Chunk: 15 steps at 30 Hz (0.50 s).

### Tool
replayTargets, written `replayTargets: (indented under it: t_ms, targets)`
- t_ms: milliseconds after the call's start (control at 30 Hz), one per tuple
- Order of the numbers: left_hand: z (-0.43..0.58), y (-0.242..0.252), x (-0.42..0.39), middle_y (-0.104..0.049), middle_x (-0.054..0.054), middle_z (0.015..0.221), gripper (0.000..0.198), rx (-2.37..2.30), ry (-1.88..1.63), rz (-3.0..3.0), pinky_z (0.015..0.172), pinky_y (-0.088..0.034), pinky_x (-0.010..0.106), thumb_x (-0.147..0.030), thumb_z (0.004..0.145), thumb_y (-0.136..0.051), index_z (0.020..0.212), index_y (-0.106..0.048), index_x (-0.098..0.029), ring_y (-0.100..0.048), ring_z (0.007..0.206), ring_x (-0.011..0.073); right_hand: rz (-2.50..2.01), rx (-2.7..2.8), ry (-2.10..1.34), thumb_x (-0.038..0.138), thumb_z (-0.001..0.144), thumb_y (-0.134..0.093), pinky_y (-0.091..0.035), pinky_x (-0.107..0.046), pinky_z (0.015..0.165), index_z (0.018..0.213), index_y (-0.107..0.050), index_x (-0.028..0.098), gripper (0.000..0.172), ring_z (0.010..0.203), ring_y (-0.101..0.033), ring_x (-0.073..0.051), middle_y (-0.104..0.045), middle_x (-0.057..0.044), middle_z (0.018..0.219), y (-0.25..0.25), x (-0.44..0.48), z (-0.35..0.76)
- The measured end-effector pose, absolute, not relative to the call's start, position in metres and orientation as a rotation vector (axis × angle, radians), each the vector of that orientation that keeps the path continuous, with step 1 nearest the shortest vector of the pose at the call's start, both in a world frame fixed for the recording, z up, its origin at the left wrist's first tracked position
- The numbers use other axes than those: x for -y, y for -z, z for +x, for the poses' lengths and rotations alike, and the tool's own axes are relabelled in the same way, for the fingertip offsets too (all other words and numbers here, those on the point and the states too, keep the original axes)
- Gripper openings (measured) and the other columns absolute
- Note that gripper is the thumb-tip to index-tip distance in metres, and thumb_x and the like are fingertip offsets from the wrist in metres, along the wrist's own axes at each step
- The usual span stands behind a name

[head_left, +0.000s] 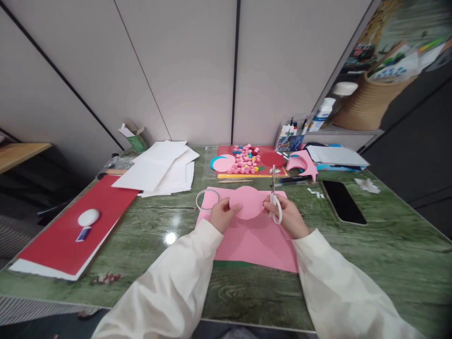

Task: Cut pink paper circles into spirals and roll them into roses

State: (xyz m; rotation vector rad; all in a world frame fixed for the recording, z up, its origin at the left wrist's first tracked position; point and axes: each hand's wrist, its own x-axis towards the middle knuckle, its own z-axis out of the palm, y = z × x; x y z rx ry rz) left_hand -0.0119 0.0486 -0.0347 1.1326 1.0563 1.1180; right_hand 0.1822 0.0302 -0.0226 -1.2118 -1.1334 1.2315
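Note:
A pink paper circle (248, 201) is pinched at its left edge by my left hand (222, 215), thumb on its face. My right hand (287, 217) grips white-handled scissors (277, 210), their blades pointing up and away from me. The fingertips of this hand are close to the circle's right edge; whether they touch it I cannot tell. Beneath both hands a pink sheet of paper (254, 245) lies on the table, with a little green showing under its near edge. A pale ring (197, 201), perhaps a roll of tape, rests at the sheet's upper left corner.
Behind the sheet, pink pieces (243, 162) and cut circles lie on red paper. A pink offcut (302, 163), a pen (295, 179) and a phone (343, 202) are to the right. White sheets (158, 165) and red paper (70, 249) with a white oval object (88, 217) occupy the left.

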Motion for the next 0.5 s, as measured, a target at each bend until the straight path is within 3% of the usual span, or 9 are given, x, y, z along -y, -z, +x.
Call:
replayTargets:
  t_ms: [333, 500]
  targets:
    - [-0.0051, 0.0332, -0.0417, -0.059, 0.001, 0.063, 0.029, -1.042, -1.084, 1.151, 0.058, -0.044, 0.024, -0.031, 0.048, -0.074, 0.066, -0.061, -0.013, -0.053, 0.062, 0.0134, -1.25, 1.137, -1.099, 0.036, 0.059, -0.07, -0.039, -0.024, 0.051, 0.076, -0.052, 0.019, 0.03, 0.053, -0.047, -0.01, -0.049, 0.004, 0.063, 0.0263, -0.0323, 0.1879]
    - [-0.0088, 0.0372, -0.0443, -0.057, 0.0, 0.065, 0.029, -1.105, -1.224, 1.055, 0.049, -0.041, 0.02, -0.034, 0.057, -0.069, 0.074, -0.058, -0.013, -0.048, 0.054, 0.0081, -1.253, 1.232, -1.136, 0.039, 0.069, -0.061, -0.036, -0.023, 0.05, 0.069, -0.049, 0.019, 0.023, 0.05, -0.045, -0.009, -0.048, 0.004, 0.055, 0.0219, -0.0284, 0.1853]
